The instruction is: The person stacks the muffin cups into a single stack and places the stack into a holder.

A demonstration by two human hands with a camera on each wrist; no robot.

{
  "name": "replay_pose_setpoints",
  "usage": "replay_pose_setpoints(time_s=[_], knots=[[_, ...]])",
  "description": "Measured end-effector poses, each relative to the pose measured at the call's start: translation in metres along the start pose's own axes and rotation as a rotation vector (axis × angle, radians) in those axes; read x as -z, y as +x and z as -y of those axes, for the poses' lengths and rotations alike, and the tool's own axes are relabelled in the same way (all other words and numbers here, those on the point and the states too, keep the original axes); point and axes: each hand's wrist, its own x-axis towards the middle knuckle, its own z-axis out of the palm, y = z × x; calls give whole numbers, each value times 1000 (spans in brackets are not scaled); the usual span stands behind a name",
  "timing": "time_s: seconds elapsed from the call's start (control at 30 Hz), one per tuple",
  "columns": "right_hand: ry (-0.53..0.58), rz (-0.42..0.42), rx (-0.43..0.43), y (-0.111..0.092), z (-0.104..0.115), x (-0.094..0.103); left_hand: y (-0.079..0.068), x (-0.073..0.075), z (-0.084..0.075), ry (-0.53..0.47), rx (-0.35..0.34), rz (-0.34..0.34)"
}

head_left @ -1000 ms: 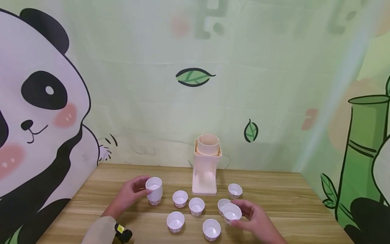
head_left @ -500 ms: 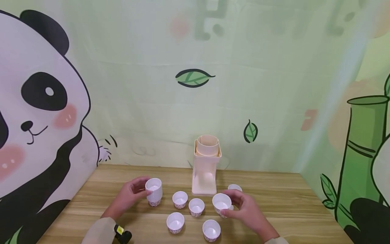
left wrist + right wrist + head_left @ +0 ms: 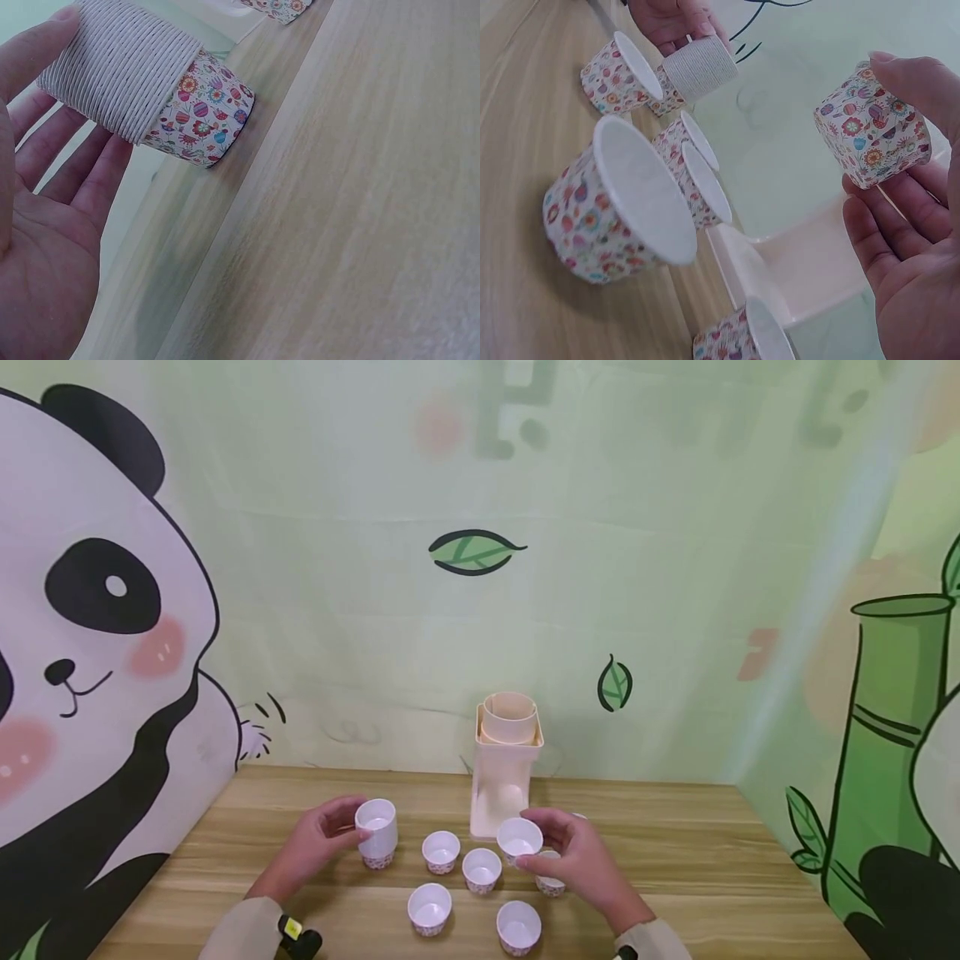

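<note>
Grasping the cup stack [image 3: 377, 833] in my left grip [image 3: 327, 835], left of the loose cups [image 3: 441, 852], I pinch one floral cup [image 3: 871, 129] with my right grip [image 3: 567, 853] above the tabletop [image 3: 285, 787].

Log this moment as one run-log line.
left grip: holds cup stack | right grip: holds single cup, raised | other cups, pink stand: on table

Left fingers [image 3: 105, 180] and right fingers [image 3: 866, 232] in curved grips opposite thumbs [image 3: 915, 82], forearms [image 3: 270, 881] diagonal
</note>
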Motion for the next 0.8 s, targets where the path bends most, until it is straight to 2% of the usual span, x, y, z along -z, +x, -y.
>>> replay_pose_setpoints(time_s=[0.5, 0.7, 0.8], knots=[[26, -3, -4, 19, 5, -17, 0, -1, -2, 5, -13, 13], [5, -14, -36, 28, 6, -23, 0, 1, -2, 16, -5, 12], [-4, 0, -26, 34, 6, -26, 0, 1, -2, 17, -10, 15]])
